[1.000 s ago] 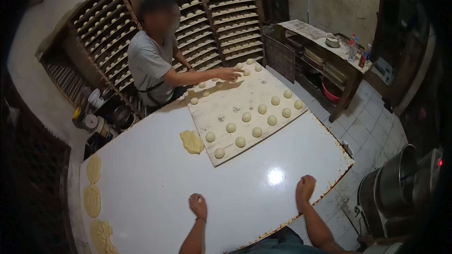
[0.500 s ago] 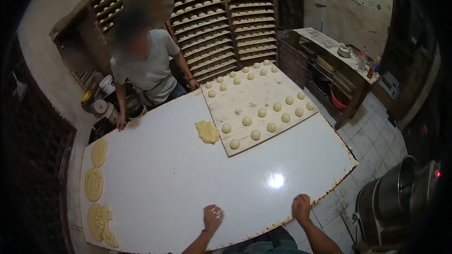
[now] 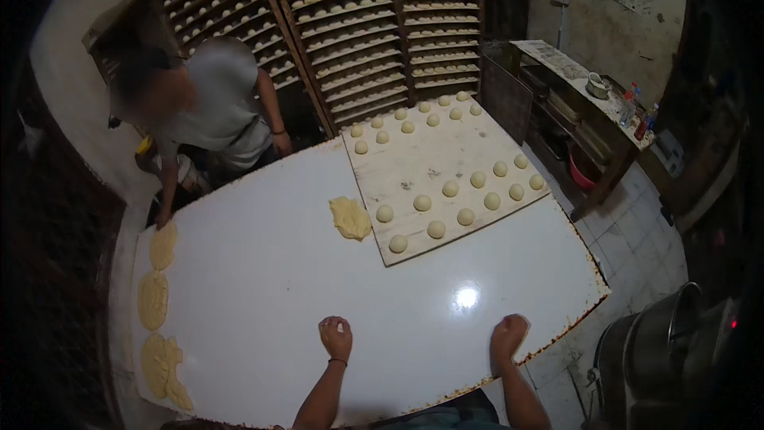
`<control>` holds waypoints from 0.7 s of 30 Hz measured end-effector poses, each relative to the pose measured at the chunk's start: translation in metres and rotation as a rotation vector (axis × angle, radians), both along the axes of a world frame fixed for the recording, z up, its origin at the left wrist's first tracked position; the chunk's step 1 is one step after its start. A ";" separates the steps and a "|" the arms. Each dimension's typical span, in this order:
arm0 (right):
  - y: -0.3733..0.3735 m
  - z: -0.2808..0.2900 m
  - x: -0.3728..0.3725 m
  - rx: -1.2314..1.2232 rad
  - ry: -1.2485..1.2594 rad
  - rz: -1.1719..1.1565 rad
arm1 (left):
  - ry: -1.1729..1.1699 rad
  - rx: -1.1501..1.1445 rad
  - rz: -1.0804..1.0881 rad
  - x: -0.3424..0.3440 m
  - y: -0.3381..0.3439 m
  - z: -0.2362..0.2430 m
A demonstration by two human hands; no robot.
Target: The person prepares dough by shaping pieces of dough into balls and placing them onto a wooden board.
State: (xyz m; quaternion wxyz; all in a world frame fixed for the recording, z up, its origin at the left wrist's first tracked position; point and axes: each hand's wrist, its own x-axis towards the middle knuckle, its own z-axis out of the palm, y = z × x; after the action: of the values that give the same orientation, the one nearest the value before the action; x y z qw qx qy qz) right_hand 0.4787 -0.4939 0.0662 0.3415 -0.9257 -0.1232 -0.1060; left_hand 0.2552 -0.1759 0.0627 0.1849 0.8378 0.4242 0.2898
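Observation:
My left hand is over the near middle of the white table, its fingers curled closed. A small pale spot shows at its fingers; I cannot make out whether it is dough or flour. Near the table's front right edge, my right hand is closed in a fist, and whatever it may hold is hidden. Beyond my hands lies a loose lump of yellowish dough, beside a wooden board. Smooth round dough balls sit in rows along the board's near and far sides.
Flattened dough pieces line the left table edge. A co-worker leans over the far left corner, one hand by the farthest piece. Behind stand racks of dough-filled trays. To the right are a side bench and a metal machine.
Both my hands have moved a little farther in over the table, the left also leftward. The co-worker has shifted left and bent down, reaching to the far flattened dough piece.

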 end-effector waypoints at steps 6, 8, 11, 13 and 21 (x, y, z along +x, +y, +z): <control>-0.024 0.031 -0.048 0.254 0.292 0.176 | -0.088 -0.148 -0.132 -0.057 -0.014 -0.014; -0.024 0.031 -0.012 0.728 0.765 -0.103 | 0.005 0.070 0.102 -0.030 0.018 -0.006; 0.053 0.065 0.080 1.294 1.348 -0.104 | -0.088 0.001 0.190 0.031 0.011 0.001; 0.123 0.072 0.140 1.247 1.330 0.160 | 0.132 0.137 0.013 0.014 -0.018 -0.015; 0.388 0.107 0.284 0.312 0.106 0.884 | -0.065 -0.067 0.465 0.034 0.013 0.009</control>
State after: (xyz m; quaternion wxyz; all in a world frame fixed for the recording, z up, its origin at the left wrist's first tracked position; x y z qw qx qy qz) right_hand 0.7624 -0.1059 0.1735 0.4949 -0.7262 -0.4705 0.0798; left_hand 0.2894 -0.1630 0.0715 0.1545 0.7012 0.6090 0.3370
